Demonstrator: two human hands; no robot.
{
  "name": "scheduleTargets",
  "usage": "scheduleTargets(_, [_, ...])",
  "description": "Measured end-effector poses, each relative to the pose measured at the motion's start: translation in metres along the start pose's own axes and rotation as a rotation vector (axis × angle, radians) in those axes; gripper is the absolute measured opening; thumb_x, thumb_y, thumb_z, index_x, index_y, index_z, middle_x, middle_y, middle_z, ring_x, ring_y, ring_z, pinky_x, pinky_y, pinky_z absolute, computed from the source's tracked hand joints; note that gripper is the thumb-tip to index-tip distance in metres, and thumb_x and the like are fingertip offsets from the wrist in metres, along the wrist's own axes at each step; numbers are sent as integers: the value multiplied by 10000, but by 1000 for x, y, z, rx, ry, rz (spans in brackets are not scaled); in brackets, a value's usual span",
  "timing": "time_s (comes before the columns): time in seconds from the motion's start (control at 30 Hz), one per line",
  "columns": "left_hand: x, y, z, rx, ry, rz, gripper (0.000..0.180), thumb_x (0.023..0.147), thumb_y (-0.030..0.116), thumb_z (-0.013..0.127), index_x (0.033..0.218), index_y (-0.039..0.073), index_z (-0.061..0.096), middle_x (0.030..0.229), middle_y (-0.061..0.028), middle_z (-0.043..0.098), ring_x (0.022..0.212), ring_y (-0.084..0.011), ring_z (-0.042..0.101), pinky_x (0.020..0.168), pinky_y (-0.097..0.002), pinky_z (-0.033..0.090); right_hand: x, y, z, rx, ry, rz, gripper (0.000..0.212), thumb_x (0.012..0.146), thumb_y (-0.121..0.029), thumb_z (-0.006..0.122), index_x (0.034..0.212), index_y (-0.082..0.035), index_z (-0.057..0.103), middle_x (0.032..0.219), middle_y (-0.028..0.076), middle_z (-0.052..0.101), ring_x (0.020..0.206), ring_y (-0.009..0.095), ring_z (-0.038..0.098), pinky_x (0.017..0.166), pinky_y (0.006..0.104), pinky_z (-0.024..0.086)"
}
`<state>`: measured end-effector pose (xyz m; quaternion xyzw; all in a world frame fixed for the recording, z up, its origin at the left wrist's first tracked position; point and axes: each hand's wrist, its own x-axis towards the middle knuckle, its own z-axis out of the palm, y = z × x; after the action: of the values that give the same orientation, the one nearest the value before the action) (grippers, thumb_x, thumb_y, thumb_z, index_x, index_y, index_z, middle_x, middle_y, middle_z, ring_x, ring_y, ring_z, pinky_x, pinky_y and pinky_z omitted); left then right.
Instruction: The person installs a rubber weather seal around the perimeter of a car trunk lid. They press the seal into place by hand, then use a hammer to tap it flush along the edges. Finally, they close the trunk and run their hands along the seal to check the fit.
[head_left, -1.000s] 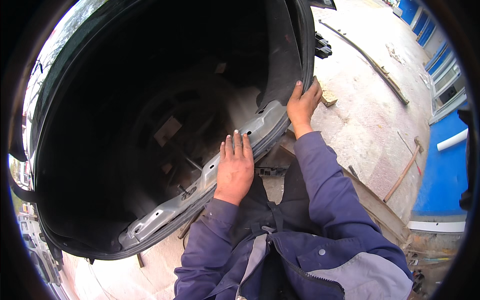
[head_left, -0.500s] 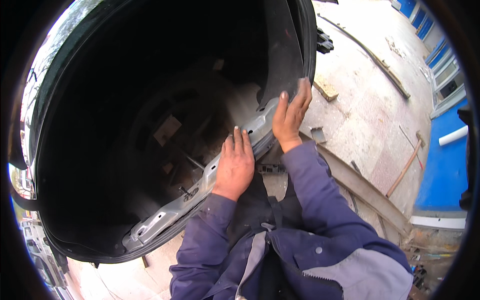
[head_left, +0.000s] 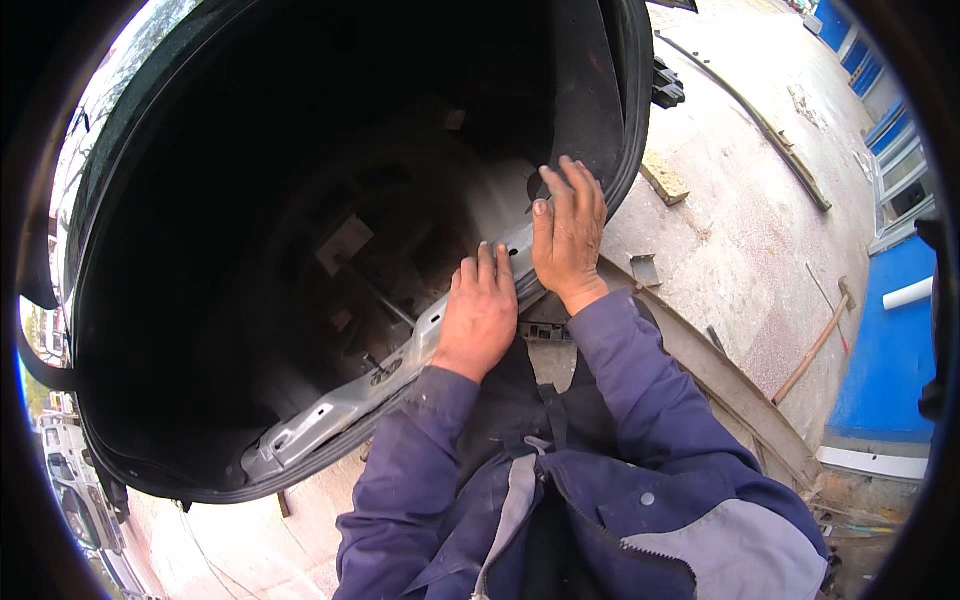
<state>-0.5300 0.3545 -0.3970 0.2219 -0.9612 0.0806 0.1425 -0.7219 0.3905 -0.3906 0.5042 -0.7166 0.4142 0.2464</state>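
An open car trunk [head_left: 200, 250] with a dark interior fills the upper left. Along its near edge runs a bare silvery metal sill [head_left: 310, 425], with a latch striker [head_left: 380, 370] near its middle. Black rubber weatherstrip [head_left: 634, 120] follows the opening's rim. Flat across the sill lies my left hand [head_left: 478, 322], fingers stretched toward the trunk. Just right of it, my right hand [head_left: 570, 240] is at the sill's right end by the corner, fingers extended and thumb apart. Neither hand grips anything visible. My palms hide the weatherstrip beneath them.
A long metal beam [head_left: 725, 375] lies on the ground to my right. Beyond it are a hammer [head_left: 815, 345] with a wooden handle, a yellowish block [head_left: 664, 178] and a long dark strip [head_left: 750, 115]. A blue wall [head_left: 890, 350] stands at the far right.
My right hand has moved left and inward from the rim at the right corner. My left hand stays on the sill. The view has shifted slightly.
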Motion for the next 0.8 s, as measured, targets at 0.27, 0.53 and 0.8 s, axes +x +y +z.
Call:
scheduleTargets(0.27, [-2, 2, 1, -36, 3, -31, 645, 1034, 135, 598, 1623, -127, 565, 1566, -318, 647, 1331, -409, 644, 1155, -490, 539, -11, -2, -32, 168, 139, -102, 440, 1110, -222, 642, 1493, -10, 683, 1610, 208, 617, 1508, 442, 535, 1311, 576, 360])
scheduleTargets(0.53, [-46, 0, -14, 103, 30, -78, 615, 1013, 119, 631, 1565, -150, 598, 1581, -331, 652, 1445, -418, 646, 1274, -505, 506, -21, -4, 13, -29, -220, -109, 383, 1135, -376, 678, 1107, -58, 890, 1266, 113, 841, 1380, 349, 688, 1245, 609, 435])
scheduleTargets(0.8, [-139, -34, -44, -10, -209, -309, 634, 991, 79, 661, 1575, -156, 587, 1359, -268, 781, 1236, -371, 762, 1107, -467, 628, -14, -4, 8, -4, -312, -71, 459, 1138, -409, 672, 921, -54, 867, 1007, 100, 858, 1144, 332, 764, 1258, 636, 421])
